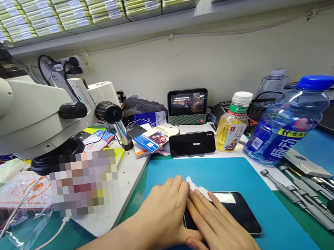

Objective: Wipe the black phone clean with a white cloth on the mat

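Note:
A black smartphone [243, 213] lies screen up on the blue work mat [234, 169], with a pale reflection on its glass. My left hand [166, 209] is closed around its left side, fingers curled and thumb along the near part; the phone's left end is mostly covered. Pressed together and slanting across the glass, the fingers of my right hand [219, 229] hold a crumpled white tissue [195, 186] against the phone. Only the tissue's far end shows, between the fingertips of both hands.
A microscope [30, 114] looms at the left over a white base plate [126, 187]. Behind the mat stand a propped-up black phone [192, 144], a small display [188, 102] and a tea bottle [231, 122]. A large blue-capped bottle [287, 125] and several screwdrivers [309, 204] are at right.

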`<state>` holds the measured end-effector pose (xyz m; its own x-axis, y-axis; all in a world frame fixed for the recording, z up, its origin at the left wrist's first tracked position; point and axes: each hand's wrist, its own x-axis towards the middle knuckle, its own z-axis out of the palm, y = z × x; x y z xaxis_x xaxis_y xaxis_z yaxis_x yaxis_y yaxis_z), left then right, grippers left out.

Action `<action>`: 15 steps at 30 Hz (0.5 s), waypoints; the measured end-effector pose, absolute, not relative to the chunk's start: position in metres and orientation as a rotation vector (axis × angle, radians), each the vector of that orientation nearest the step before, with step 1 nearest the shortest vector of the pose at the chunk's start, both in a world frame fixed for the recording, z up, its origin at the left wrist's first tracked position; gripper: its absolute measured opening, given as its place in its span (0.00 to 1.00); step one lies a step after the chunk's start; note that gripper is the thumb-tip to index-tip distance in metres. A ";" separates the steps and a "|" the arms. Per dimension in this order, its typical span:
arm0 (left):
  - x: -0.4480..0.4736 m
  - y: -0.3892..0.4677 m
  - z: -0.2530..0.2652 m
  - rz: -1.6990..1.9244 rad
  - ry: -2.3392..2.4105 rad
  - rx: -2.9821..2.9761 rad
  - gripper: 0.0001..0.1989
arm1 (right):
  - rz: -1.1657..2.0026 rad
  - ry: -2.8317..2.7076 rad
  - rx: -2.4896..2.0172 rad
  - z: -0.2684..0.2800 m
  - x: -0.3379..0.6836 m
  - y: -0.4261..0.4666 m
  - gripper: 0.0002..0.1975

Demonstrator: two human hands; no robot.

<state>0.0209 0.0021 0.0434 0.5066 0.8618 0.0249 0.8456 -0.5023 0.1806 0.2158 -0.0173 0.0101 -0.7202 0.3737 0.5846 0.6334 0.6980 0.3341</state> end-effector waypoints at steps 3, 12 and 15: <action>0.023 0.006 0.039 0.183 1.427 2.642 0.41 | -0.693 -2.390 -0.764 0.009 0.218 -0.019 0.30; 0.008 0.004 0.037 0.241 1.300 2.660 0.50 | -0.561 -2.428 -0.667 0.009 0.222 -0.018 0.25; 0.007 0.003 0.035 0.261 1.321 2.650 0.54 | -0.645 -2.432 -0.737 0.012 0.214 -0.016 0.28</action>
<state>0.0065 0.0030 0.0346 0.5923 0.8017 0.0807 0.7722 -0.5934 0.2273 0.2136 -0.0163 0.0124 -0.7205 0.3650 0.5896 0.6093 0.7393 0.2867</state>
